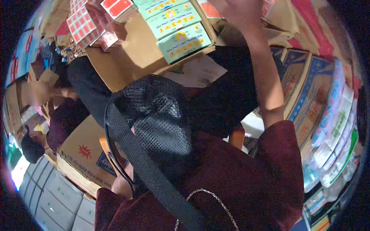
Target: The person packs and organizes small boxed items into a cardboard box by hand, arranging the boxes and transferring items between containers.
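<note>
My right hand [241, 15] reaches to the top edge of the view, over red-and-white packs [210, 8] beside an open cardboard box [137, 52]. It is blurred and cut off, so its fingers do not show clearly. Green medicated-oil boxes [184, 42] stand in a row along the right of the cardboard box. Clear-wrapped red-and-white packs [81, 27] lie at its left, with another red pack [117, 8] near them. Only part of my left forearm shows; that hand is hidden behind a black mesh bag [162, 119] hanging on a strap.
A printed carton [86, 150] lies at left, near a co-worker in a dark cap [32, 148], whose blurred hand [38, 92] is raised. Grey boxes [58, 196] fill the lower left. Blue-and-brown cartons [312, 100] and plastic-wrapped packs [335, 131] are stacked at right.
</note>
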`<action>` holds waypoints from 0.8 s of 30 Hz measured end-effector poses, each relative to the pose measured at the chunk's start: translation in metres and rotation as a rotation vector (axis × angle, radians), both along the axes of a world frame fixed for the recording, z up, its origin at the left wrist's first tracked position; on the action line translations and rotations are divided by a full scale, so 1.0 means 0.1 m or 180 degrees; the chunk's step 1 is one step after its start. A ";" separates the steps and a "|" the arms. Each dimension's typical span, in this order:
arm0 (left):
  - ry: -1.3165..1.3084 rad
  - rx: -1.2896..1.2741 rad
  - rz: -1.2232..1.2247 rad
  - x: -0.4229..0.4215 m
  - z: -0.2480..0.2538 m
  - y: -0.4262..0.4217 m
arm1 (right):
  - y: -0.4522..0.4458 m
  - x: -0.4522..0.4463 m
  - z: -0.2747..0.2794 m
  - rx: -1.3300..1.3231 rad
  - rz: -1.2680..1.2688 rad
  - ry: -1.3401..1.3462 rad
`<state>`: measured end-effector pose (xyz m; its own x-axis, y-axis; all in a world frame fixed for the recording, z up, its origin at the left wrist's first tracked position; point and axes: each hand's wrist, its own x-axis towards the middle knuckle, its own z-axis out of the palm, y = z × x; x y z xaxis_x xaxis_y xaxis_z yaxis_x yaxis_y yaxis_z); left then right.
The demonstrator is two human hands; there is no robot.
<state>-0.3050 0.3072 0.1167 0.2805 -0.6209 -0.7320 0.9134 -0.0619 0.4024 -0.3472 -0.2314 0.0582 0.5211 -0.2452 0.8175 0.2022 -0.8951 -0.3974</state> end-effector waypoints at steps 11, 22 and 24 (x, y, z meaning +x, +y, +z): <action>-0.2445 0.0415 -0.1443 0.05 -0.28 -1.52 | -0.02 0.08 -0.12 0.0490 0.0299 0.0189; -0.2977 -0.0794 -0.3486 -0.24 0.22 -1.06 | -0.03 0.00 0.03 -0.0992 0.0022 0.0853; -0.2801 -0.0996 -0.3461 -0.27 0.23 -0.99 | 0.02 0.02 -0.02 -0.1163 0.0033 0.0988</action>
